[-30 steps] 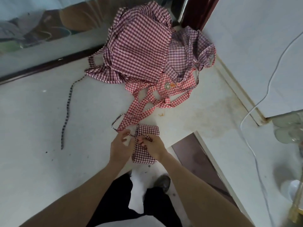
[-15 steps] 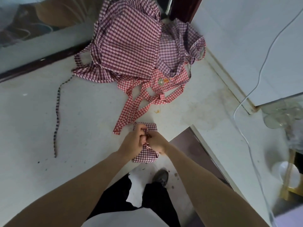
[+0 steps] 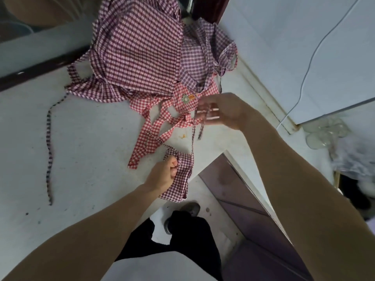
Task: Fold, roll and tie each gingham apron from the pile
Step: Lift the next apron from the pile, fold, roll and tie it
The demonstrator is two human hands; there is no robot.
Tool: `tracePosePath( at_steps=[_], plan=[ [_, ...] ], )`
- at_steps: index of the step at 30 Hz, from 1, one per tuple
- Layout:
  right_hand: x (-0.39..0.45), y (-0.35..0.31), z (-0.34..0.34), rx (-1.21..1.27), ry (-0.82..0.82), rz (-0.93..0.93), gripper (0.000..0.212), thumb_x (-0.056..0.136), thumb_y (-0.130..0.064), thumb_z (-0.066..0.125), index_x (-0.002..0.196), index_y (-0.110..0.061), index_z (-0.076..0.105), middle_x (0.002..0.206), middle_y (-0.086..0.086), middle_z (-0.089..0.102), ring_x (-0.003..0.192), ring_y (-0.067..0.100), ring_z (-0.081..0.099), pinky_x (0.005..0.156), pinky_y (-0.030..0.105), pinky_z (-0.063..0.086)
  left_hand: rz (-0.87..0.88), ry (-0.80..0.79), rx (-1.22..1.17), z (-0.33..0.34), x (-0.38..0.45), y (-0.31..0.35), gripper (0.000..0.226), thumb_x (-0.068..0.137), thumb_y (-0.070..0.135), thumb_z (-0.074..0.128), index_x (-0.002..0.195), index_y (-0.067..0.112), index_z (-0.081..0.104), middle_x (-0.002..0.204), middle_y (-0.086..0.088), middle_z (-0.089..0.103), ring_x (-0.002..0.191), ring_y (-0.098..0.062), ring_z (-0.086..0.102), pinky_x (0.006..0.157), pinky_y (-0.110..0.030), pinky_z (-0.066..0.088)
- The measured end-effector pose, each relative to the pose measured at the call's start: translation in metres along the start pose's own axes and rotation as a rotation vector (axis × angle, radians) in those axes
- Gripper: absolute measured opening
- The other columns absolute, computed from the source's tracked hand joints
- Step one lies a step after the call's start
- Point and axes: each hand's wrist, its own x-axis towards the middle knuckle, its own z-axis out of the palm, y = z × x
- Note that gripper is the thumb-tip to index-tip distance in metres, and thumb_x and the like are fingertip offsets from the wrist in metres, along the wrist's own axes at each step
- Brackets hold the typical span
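L hand (image 3: 162, 176) grips rolled apron (image 3: 178, 179) at counter (image 3: 81, 151) edge. R hand (image 3: 221, 112), raised, well apart, blurred — seems to pinch tie strap (image 3: 192, 136) pulled taut. Apron pile (image 3: 142, 51) beyond, at back.

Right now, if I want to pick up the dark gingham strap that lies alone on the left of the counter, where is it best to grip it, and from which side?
Pinch the dark gingham strap at its free near end, coming straight down from above. It lies flat and thin on the white counter, so probably only fingertips get under it. Its far end runs under the apron pile.
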Motion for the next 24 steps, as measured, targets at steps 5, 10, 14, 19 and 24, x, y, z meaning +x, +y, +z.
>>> tracePosePath(
  at_steps=[5, 10, 14, 19, 24],
  plan=[
    [0.019, 0.021, -0.023, 0.142, 0.449, -0.339, 0.023, 0.090, -0.021, 0.063, 0.114, -0.023, 0.061, 0.114, 0.005, 0.070, 0.109, 0.022, 0.065, 0.091, 0.039, 0.051, -0.013, 0.004, -0.031, 0.001, 0.001, 0.003, 0.014, 0.090, -0.003, 0.053, 0.097, 0.007, 0.058, 0.079, -0.005, 0.063, 0.073, -0.021, 0.059, 0.070, -0.036, 0.049],
    [0.011, 0.151, 0.022, -0.149, 0.258, 0.214, 0.010, 0.091, -0.014, 0.059, 0.083, -0.013, 0.064, 0.096, 0.015, 0.070, 0.080, 0.024, 0.060, 0.083, 0.044, 0.055, 0.008, -0.001, 0.045, 0.000, 0.000, 0.010, 0.014, 0.094, 0.002, 0.051, 0.101, 0.005, 0.064, 0.084, -0.003, 0.063, 0.079, -0.022, 0.061, 0.072, -0.033, 0.050],
    [0.003, 0.202, 0.054, -0.064, 0.177, 0.418, 0.027, 0.091, -0.025, 0.069, 0.105, -0.002, 0.064, 0.091, 0.007, 0.067, 0.080, 0.018, 0.062, 0.080, 0.042, 0.061, -0.009, -0.008, 0.101, -0.003, 0.001, 0.018, 0.009, 0.100, 0.010, 0.048, 0.098, 0.007, 0.056, 0.078, 0.002, 0.054, 0.071, -0.016, 0.051, 0.064, -0.027, 0.037],
    [-0.009, 0.216, 0.067, 0.184, 0.522, 0.229, 0.021, 0.088, -0.017, 0.074, 0.104, -0.004, 0.074, 0.081, 0.001, 0.071, 0.058, 0.002, 0.064, 0.055, 0.012, 0.049, -0.216, -0.123, -0.031, -0.005, 0.003, 0.027, 0.013, 0.100, 0.016, 0.045, 0.089, 0.009, 0.048, 0.086, -0.008, 0.059, 0.078, -0.020, 0.056, 0.068, -0.035, 0.044],
    [-0.024, 0.209, 0.085, -0.145, 0.620, -0.325, 0.011, 0.092, -0.018, 0.070, 0.100, -0.016, 0.077, 0.090, -0.010, 0.074, 0.082, 0.002, 0.066, 0.077, 0.013, 0.051, -0.314, -0.123, -0.209, -0.006, 0.007, 0.030, 0.009, 0.095, 0.013, 0.049, 0.093, 0.011, 0.057, 0.099, -0.012, 0.066, 0.092, -0.028, 0.064, 0.085, -0.044, 0.051]
  ],
)
